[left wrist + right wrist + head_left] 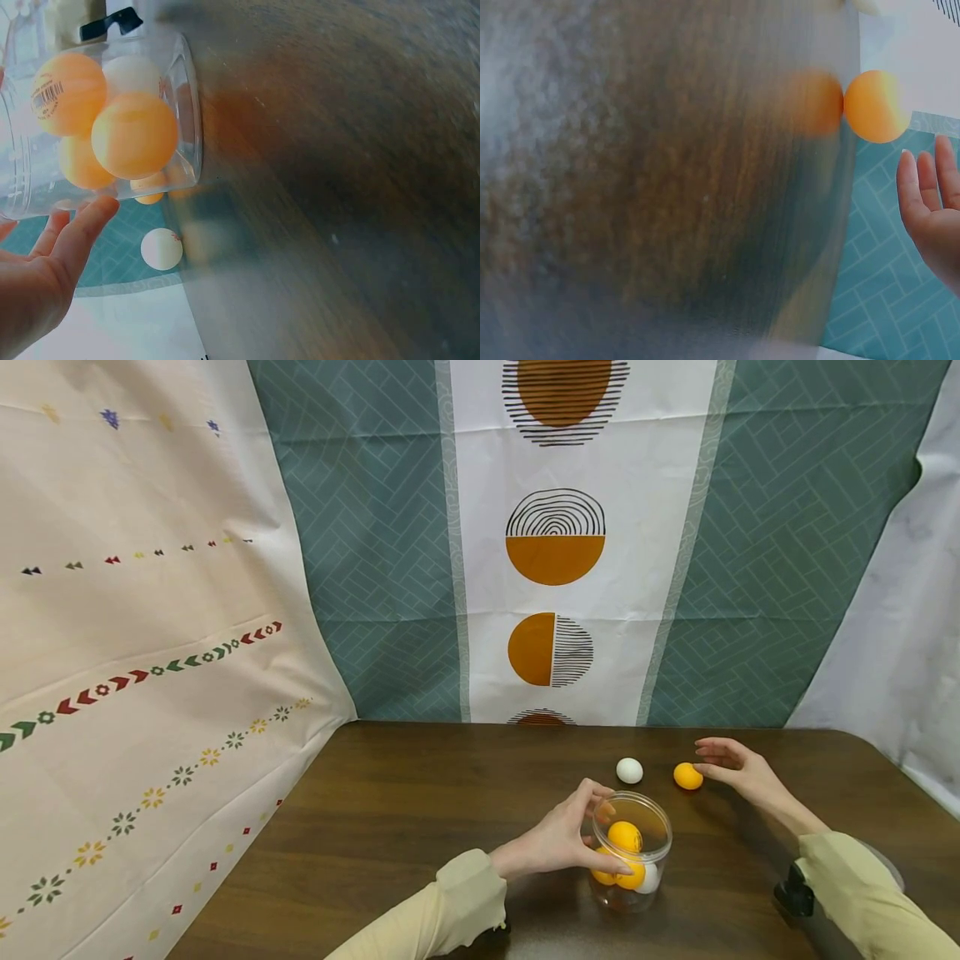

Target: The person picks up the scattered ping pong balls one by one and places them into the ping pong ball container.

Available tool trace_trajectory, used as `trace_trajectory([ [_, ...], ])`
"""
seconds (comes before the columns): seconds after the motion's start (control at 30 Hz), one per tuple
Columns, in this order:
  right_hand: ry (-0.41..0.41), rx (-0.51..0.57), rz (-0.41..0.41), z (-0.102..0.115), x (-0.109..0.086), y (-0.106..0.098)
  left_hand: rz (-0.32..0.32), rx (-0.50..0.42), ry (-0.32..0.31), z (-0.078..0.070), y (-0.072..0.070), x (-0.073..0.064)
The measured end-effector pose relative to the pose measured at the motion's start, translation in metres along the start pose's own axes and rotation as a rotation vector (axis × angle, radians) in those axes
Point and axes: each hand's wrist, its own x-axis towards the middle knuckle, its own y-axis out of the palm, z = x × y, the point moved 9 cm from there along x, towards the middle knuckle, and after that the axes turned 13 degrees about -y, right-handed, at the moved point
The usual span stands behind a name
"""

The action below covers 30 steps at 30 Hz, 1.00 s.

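Note:
My left hand (557,837) grips a clear plastic jar (624,902), thumb on the near side and fingers round the far side by its open mouth. Inside lie orange ping-pong balls (626,836) and a white one (649,878), also visible through the jar wall in the left wrist view. Beyond the jar, a loose orange ping-pong ball (687,776) rests on the table. My right hand (750,777) is just to the right of that ball, its fingers extended and parted; in the right wrist view a gap shows between fingertips (905,161) and ball (877,106).
Another white ping-pong ball (629,770) sits on the dark wooden table (360,827), left of the loose orange one. A patterned cloth (382,543) hangs behind the table's far edge, and a pale embroidered cloth (150,710) runs along the left side.

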Motion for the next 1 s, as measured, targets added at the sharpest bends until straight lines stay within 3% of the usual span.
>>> trace_trajectory([
  [1.0,0.065,-0.102,0.038,-0.014,-0.001,0.002,-0.003,0.002,0.002,0.001,0.000,0.001],
])
